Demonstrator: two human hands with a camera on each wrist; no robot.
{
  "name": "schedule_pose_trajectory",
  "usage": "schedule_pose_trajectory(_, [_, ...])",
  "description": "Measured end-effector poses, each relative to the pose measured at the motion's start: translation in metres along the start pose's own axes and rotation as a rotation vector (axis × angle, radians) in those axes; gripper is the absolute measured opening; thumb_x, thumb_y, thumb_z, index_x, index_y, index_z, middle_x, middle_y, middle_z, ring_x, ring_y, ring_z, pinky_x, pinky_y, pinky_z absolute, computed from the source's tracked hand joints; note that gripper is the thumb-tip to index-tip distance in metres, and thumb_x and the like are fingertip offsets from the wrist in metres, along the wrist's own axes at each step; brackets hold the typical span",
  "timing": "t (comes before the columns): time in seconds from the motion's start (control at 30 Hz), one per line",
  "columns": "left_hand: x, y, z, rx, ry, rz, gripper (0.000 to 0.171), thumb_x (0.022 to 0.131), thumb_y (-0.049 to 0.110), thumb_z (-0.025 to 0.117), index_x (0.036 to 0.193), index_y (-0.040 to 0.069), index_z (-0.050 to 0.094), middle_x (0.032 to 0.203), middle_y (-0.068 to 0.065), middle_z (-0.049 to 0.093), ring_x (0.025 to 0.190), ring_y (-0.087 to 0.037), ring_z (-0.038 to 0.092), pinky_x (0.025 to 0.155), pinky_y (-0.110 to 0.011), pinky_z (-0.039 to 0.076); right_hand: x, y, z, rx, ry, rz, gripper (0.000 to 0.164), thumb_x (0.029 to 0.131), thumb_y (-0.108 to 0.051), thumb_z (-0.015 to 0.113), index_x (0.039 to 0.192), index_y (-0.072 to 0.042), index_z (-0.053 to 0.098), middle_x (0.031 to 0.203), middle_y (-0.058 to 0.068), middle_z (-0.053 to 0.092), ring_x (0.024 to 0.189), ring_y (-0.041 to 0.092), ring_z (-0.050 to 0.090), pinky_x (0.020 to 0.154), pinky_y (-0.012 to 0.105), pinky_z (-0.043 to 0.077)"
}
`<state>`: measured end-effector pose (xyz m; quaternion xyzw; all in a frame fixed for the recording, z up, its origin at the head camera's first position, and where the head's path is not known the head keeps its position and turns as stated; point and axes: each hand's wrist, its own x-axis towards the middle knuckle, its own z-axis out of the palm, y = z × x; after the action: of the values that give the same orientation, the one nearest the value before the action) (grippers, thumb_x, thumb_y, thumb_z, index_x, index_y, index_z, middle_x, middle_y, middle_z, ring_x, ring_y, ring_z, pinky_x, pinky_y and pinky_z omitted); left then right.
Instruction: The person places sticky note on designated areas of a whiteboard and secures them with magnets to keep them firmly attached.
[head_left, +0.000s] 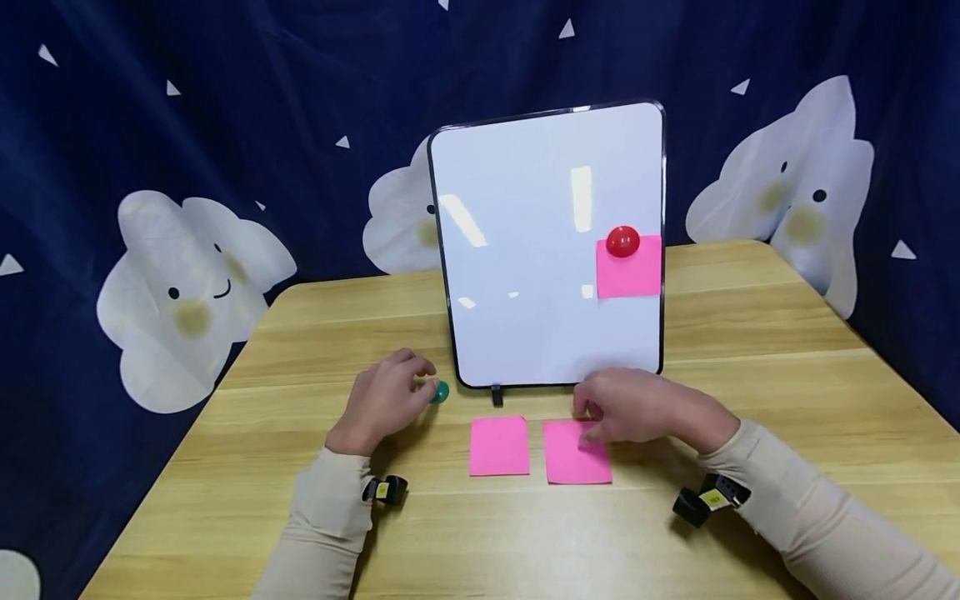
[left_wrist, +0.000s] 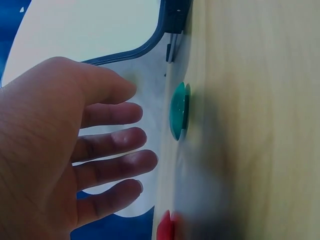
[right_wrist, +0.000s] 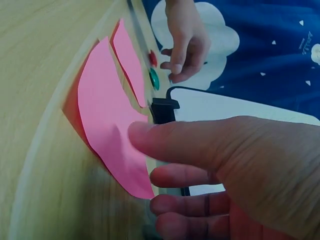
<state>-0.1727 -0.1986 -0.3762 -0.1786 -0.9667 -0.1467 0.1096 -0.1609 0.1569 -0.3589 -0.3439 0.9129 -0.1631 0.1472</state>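
Observation:
My left hand (head_left: 384,402) hovers beside a green round magnet (head_left: 442,392) on the table, its fingers loosely bent and apart from the magnet in the left wrist view. Over the right one of two pink sticky notes (head_left: 572,463) is my right hand (head_left: 637,406), thumb and fingers spread with nothing between them. Its thumb overlaps this note in the right wrist view. The other pink sticky note (head_left: 498,450) lies flat to the left. Behind them stands a whiteboard (head_left: 525,250), where a red magnet (head_left: 622,242) sits on a third pink note (head_left: 637,279).
A second red magnet (left_wrist: 165,227) lies on the table past the green one, hidden by my left hand in the head view. The whiteboard's small black foot (head_left: 497,396) juts forward. A dark blue curtain (head_left: 300,100) with clouds hangs behind the wooden table (head_left: 480,542).

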Motion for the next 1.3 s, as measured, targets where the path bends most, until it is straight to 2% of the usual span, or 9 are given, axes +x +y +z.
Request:
schedule_pose_trajectory(0.13, [0.0003,0.0004,0.0017,0.005,-0.017,0.001,0.016,0.091,0.03,0.067,0.097,0.017,0.076,0.1,0.0,0.066,0.069,-0.008,0.057,0.056,-0.03,0.047,-0.0004,-0.0023,0.0001,-0.026,-0.017,0.007,0.023,0.08,-0.032,0.085,0.093,-0.02,0.07,0.078,-0.009,0.053,0.074,0.012,0.049,0.067,0.031,0.043])
schedule_pose_trajectory(0.43, [0.0006,-0.0002,0.0047,0.031,-0.061,-0.001,0.017,0.091,0.032,0.068,0.099,0.019,0.076,0.098,0.003,0.065,0.07,-0.006,0.055,0.058,-0.03,0.047,0.0,-0.007,0.001,-0.026,-0.037,0.038,0.017,0.082,-0.021,0.082,0.094,-0.018,0.069,0.08,-0.007,0.055,0.076,0.014,0.049,0.067,0.032,0.044])
schedule_pose_trajectory(0.73, [-0.0009,-0.0023,0.0036,-0.003,-0.087,-0.02,0.017,0.091,0.033,0.068,0.099,0.021,0.076,0.099,0.004,0.066,0.074,-0.006,0.057,0.063,-0.032,0.049,-0.0007,-0.0085,0.0019,-0.025,-0.035,0.027,0.015,0.083,-0.018,0.081,0.089,-0.019,0.067,0.079,-0.008,0.054,0.074,0.014,0.049,0.066,0.031,0.044])
schedule_pose_trajectory(0.93, [-0.0011,-0.0012,0.0047,-0.003,-0.102,-0.021,0.018,0.091,0.035,0.069,0.1,0.022,0.076,0.097,0.006,0.065,0.074,-0.008,0.057,0.064,-0.034,0.049,-0.0009,-0.0071,0.0032,-0.018,-0.017,-0.016,0.02,0.083,-0.017,0.081,0.086,-0.02,0.061,0.076,-0.01,0.051,0.072,0.012,0.048,0.065,0.03,0.043])
schedule_pose_trajectory(1.17, [-0.0005,-0.0007,0.0056,-0.001,-0.104,-0.02,0.025,0.091,0.037,0.067,0.107,0.019,0.074,0.096,0.005,0.066,0.082,-0.012,0.061,0.07,-0.037,0.051,0.0003,-0.005,0.0047,-0.005,0.03,-0.055,0.018,0.085,-0.012,0.079,0.087,-0.018,0.062,0.075,-0.01,0.052,0.072,0.012,0.049,0.064,0.029,0.044])
schedule_pose_trajectory(1.3, [-0.0011,-0.001,0.0049,0.007,-0.111,-0.02,0.024,0.091,0.038,0.067,0.104,0.021,0.075,0.098,0.004,0.066,0.081,-0.012,0.06,0.069,-0.038,0.051,0.0013,-0.0055,0.005,0.007,0.049,-0.063,0.019,0.085,-0.01,0.078,0.089,-0.018,0.062,0.075,-0.01,0.052,0.072,0.012,0.049,0.064,0.029,0.044])
